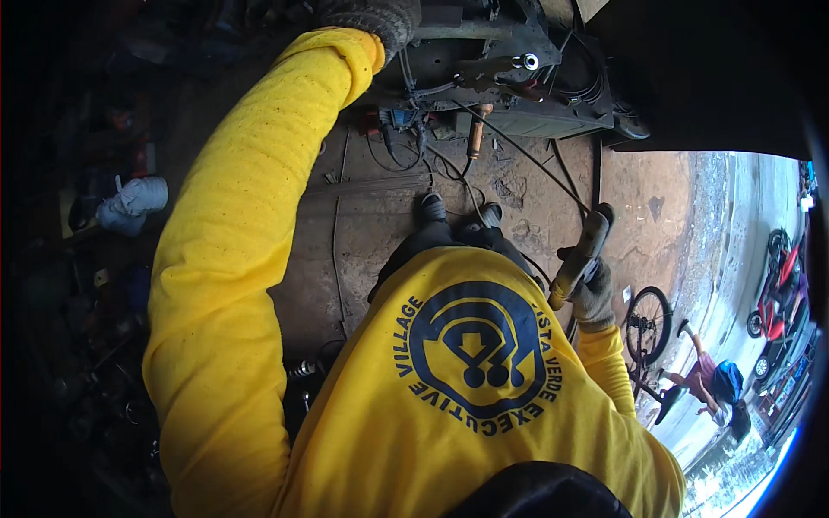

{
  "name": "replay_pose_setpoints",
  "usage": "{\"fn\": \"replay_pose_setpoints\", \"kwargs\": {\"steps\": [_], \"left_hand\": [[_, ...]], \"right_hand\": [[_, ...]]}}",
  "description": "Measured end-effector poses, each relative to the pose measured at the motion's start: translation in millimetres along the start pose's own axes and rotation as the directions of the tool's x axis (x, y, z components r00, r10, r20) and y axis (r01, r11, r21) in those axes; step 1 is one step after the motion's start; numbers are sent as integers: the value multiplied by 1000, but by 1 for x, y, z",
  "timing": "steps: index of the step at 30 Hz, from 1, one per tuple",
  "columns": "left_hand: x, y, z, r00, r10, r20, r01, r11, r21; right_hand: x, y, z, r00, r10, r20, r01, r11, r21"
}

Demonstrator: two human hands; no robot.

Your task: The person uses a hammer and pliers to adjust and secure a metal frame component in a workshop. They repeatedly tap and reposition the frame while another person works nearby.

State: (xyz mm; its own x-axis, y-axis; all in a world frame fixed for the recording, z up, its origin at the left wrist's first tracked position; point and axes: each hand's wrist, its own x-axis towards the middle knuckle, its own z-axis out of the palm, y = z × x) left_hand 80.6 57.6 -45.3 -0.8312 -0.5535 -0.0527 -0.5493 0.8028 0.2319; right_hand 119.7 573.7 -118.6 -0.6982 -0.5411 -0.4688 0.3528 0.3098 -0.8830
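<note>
My left hand, in a dark knitted glove, reaches forward to the top edge beside the dark metal bench. Its fingers are hidden, so I cannot tell what it touches. At my right side, my right hand, in a grey glove, is closed around a long, dark grey tool with a yellow end. The tool's exact kind is unclear. A thin dark rod runs from near its upper end toward the bench. An orange-brown handle with a cable hangs at the bench's near side.
Cables and thin rods lie on the stained floor around my feet. A crumpled white bundle sits among dark clutter at left. To the right are a bicycle, a passing person and a red motorcycle.
</note>
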Motion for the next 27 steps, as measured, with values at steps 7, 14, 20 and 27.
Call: {"fn": "replay_pose_setpoints", "kwargs": {"steps": [7,14,20,27], "left_hand": [[17,-4,-18,986,152,74,-157,986,59],[30,-8,-40,910,391,137,-401,914,56],[37,-12,-51,706,696,129,-707,704,67],[47,-32,-39,388,922,6,-905,380,192]], "right_hand": [[-11,16,7,995,-53,-80,53,999,6],[-44,21,65,961,-50,-273,46,999,-23],[-80,19,151,900,63,-430,-14,993,115],[-99,11,219,843,74,-533,0,991,137]]}}
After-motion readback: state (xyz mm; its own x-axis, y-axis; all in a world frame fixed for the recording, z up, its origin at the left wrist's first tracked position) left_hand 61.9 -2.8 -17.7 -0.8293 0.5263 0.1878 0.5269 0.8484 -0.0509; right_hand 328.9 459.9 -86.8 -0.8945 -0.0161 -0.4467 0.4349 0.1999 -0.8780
